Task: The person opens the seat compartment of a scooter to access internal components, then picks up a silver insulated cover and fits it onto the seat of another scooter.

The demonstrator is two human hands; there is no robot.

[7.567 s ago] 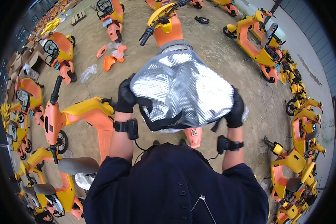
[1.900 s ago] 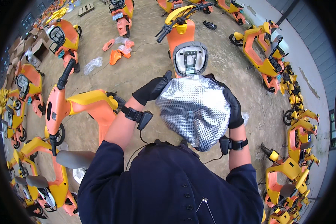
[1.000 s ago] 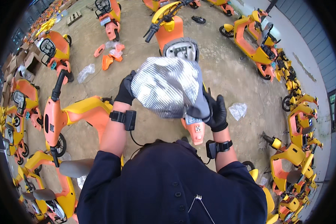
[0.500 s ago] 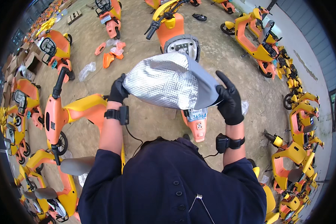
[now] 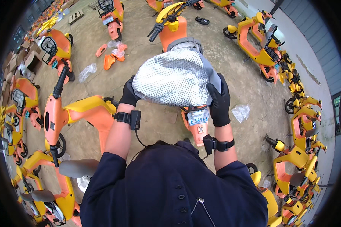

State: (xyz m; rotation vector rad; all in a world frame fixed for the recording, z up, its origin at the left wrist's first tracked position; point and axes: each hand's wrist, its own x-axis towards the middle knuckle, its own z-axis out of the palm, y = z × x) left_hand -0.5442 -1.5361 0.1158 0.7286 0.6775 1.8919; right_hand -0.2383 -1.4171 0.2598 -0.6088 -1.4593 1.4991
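Gripping the silver cover from opposite ends above the scooter, the left hand and right hand now stand closer together, the right's previously spread fingers drawn in, supporting both sides.

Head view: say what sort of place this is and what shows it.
Probably a scooter workshop or storage yard: many yellow-and-orange scooters stand around, loose orange panels lie on the floor, and cardboard boxes sit heaped at left.
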